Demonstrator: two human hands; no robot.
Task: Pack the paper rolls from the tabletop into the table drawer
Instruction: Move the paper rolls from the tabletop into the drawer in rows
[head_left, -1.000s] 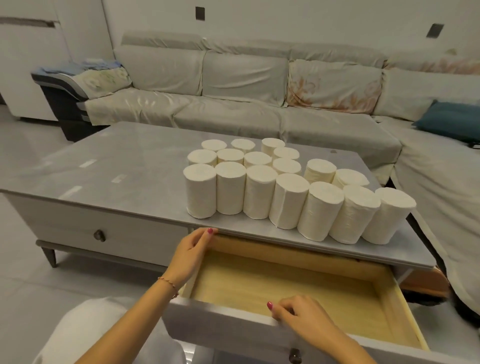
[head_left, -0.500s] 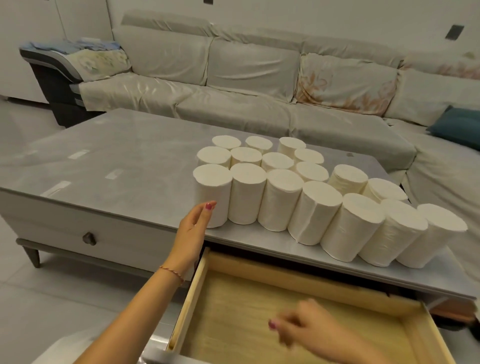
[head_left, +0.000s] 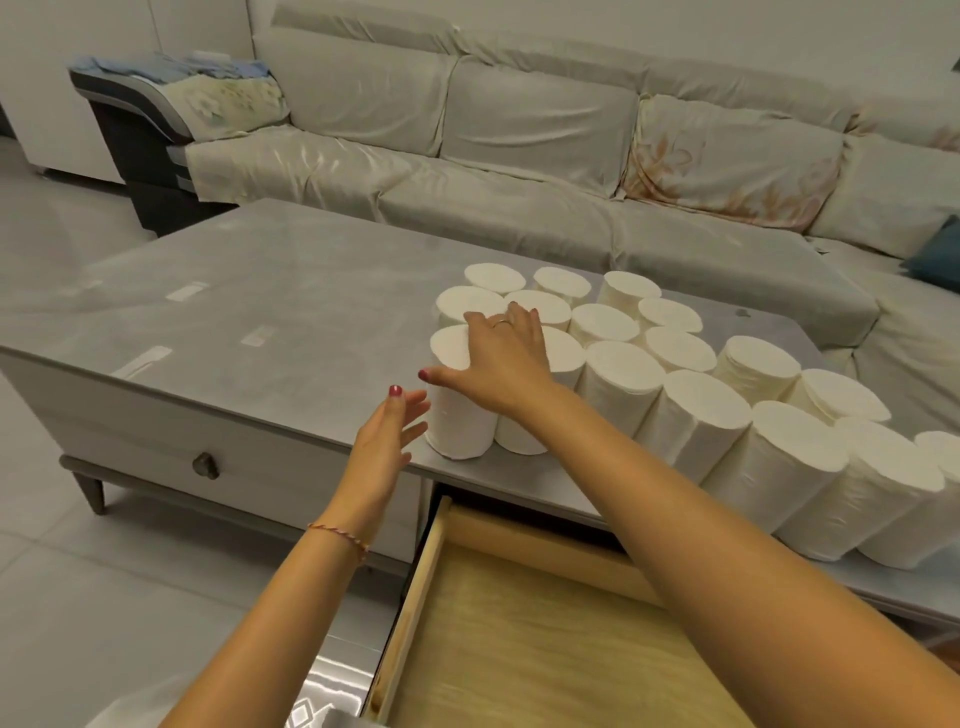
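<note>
Standing upright in tight rows on the grey surface (head_left: 291, 291), the white paper rolls (head_left: 696, 426) crowd its near right edge above the pulled-out wooden drawer (head_left: 519, 639), whose visible part holds nothing. Your right hand (head_left: 498, 358) lies spread over the nearest roll (head_left: 460, 426), fingers open, and your left hand (head_left: 387, 441) hovers just beside it, fingers open too.

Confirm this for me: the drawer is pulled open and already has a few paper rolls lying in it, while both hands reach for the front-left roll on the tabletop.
Not quite. The head view shows the drawer open but bare inside; every one of the paper rolls still stands on the tabletop. The rest holds: the left hand and right hand reach for the front-left roll.
</note>
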